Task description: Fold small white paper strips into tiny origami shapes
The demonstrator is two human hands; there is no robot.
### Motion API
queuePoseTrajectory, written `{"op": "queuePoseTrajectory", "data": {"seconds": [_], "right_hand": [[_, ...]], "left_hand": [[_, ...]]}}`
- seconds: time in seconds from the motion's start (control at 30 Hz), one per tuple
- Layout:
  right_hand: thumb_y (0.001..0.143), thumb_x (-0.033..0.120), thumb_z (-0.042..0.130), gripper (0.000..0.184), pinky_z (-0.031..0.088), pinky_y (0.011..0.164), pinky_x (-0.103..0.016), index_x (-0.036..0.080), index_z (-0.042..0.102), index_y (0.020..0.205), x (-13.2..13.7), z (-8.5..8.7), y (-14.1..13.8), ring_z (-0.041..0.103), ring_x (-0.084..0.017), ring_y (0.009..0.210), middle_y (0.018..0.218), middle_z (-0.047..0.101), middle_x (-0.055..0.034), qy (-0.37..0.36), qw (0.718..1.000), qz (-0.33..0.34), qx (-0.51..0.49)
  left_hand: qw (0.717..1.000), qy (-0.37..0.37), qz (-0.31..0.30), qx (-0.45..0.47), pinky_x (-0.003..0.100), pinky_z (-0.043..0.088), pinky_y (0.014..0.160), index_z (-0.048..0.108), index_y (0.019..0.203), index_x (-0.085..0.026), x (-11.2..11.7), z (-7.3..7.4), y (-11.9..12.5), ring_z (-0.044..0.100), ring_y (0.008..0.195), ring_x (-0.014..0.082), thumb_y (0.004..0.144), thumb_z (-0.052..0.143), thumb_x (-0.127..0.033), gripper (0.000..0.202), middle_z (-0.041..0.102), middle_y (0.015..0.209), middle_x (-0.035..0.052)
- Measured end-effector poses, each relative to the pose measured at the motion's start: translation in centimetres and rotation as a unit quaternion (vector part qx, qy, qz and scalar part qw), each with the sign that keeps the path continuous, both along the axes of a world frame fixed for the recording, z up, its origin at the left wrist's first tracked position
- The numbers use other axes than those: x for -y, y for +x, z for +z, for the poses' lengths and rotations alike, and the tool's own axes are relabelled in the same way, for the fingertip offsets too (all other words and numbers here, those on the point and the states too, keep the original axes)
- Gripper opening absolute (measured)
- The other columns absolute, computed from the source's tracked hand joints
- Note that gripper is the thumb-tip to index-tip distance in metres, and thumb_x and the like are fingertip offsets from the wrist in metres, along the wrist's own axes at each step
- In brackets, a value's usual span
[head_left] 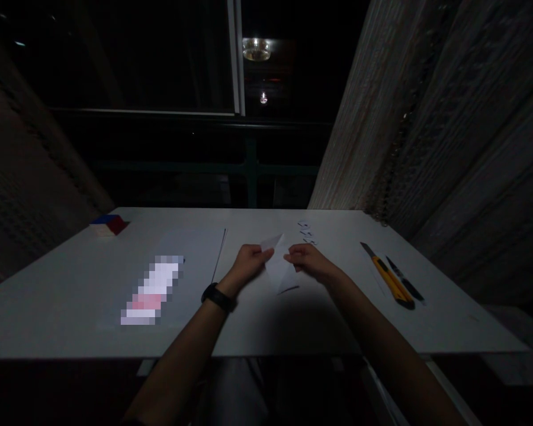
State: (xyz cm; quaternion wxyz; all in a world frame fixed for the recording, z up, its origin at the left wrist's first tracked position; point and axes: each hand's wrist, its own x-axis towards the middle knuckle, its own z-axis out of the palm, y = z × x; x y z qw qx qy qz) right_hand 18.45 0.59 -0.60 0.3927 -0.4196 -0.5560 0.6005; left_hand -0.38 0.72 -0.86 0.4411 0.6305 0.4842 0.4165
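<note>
Tbh the folded paper (279, 272) could crease badly or tear if the 2 sides get tugged unevenly, and it's pretty dim in here. It sits between the grips, over the white table (257, 222): left hand (250, 259) pinches its left edge between thumb and fingers, right hand (310, 258) apparently pinches the right edge.

Smooth matt folded paper (279, 275), smooth low-sheen white counter (253, 331), plastic-looking yellow cutter handle (387, 279), metal-looking blade (367, 249), rough ribbed cloth curtain (355, 118)
</note>
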Motion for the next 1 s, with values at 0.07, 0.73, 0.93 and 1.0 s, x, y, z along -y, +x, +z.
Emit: {"op": "queuePoseTrajectory", "data": {"seconds": [0.07,0.73,0.93,1.0], "right_hand": [[0.058,0.030,0.070,0.023,0.043,0.049,-0.021,0.013,0.057,0.067,-0.1,0.2,0.4,0.055,-0.010,0.051,0.057,0.060,0.0009,-0.022,1.000,-0.009,-0.005],[0.052,0.026,0.076,0.041,0.047,0.060,-0.027,0.011,0.064,0.088,-0.6,0.0,1.9,0.062,-0.015,0.061,0.073,0.068,-0.0055,-0.040,0.999,0.029,-0.011],[0.054,0.024,0.075,0.042,0.047,0.058,-0.027,0.009,0.065,0.092,-0.4,0.7,2.1,0.063,-0.016,0.061,0.076,0.069,-0.0074,-0.070,0.995,0.054,-0.036],[0.054,0.023,0.075,0.044,0.046,0.057,-0.026,0.010,0.065,0.095,-0.2,1.0,2.1,0.062,-0.016,0.060,0.075,0.069,-0.0072,-0.073,0.995,0.054,-0.041]], "left_hand": [[0.998,-0.040,-0.032,0.032,0.020,0.034,0.042,0.056,0.055,-0.009,0.0,0.0,-0.1,0.044,0.043,0.0074,0.064,0.064,-0.045,0.037,0.053,0.049,0.0004],[0.969,-0.131,-0.080,0.195,0.030,0.056,0.061,0.062,0.084,-0.005,0.0,0.5,-0.4,0.065,0.062,0.0185,0.067,0.069,-0.027,0.029,0.067,0.069,0.0134],[0.968,-0.130,-0.091,0.197,0.029,0.055,0.060,0.062,0.083,-0.005,-0.2,0.5,-0.6,0.065,0.062,0.0180,0.069,0.067,-0.024,0.024,0.068,0.070,0.0144],[0.966,-0.130,-0.083,0.207,0.029,0.055,0.059,0.062,0.085,-0.004,0.0,0.7,-0.6,0.065,0.061,0.0182,0.068,0.068,-0.021,0.025,0.068,0.071,0.0145]]}}
